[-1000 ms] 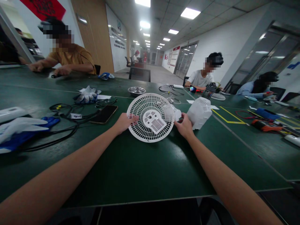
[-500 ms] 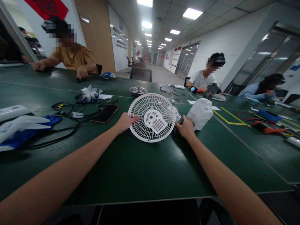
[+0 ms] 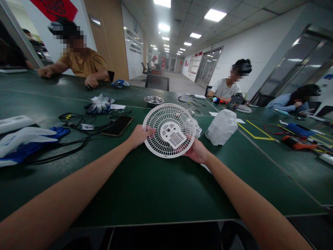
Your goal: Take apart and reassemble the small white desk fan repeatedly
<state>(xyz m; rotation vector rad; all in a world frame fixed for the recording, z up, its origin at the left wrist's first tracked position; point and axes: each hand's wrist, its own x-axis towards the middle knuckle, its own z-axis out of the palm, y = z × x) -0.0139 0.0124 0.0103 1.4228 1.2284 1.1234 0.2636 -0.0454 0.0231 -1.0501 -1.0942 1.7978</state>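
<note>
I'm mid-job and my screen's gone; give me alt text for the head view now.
A person's left hand and right hand hold a round white fan grille by its edges at a green table. A white plastic part sits to the right, a phone lies to the left, and a metal bowl sits beyond.

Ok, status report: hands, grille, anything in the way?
Left hand gripping white fan grille at left rim. Right hand at lower-right rim, fingers partly hidden. White plastic cover to right, clear of hands.

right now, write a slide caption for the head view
Left hand gripping a round white slatted plastic grille, right hand curled behind its edge, at a dark green tabletop.
</note>
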